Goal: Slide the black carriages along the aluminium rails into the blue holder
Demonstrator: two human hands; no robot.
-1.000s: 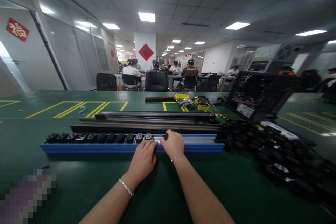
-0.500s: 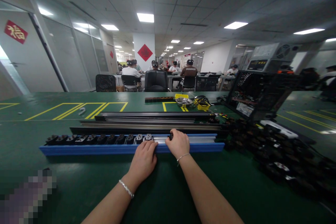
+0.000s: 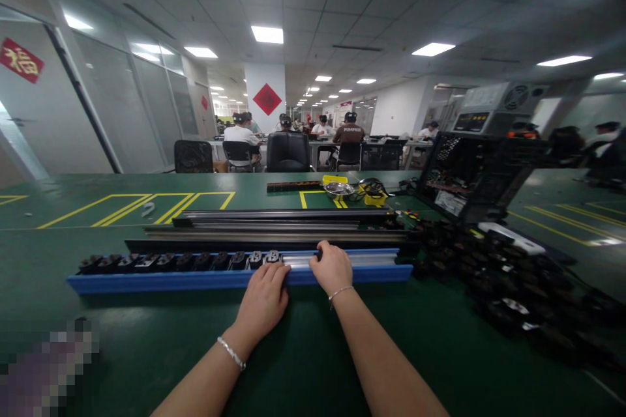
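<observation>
A long blue rail (image 3: 161, 282) with a bare silver channel (image 3: 364, 260) at its right part lies across the green table. A row of small black socket modules (image 3: 203, 261) fills its left and middle part. My left hand (image 3: 264, 296) grips the rail's front wall, its fingertips by the rightmost module (image 3: 272, 257) of the row. Further right, my right hand (image 3: 333, 270) is closed over the channel, pinching a small black module (image 3: 319, 251) that my fingers mostly hide. Whether that piece touches the channel I cannot tell.
Several dark metal rails (image 3: 274, 234) lie behind the blue one. To the right is a pile of black modules (image 3: 508, 287). Beyond it stands an open computer case (image 3: 482, 172). A metal bowl (image 3: 341, 189) sits at the back. People (image 3: 349, 133) sit at far tables.
The whole view has shifted slightly, so things appear a little further left. Both hands keep their places at the rail, with no clear movement of the small black module.
</observation>
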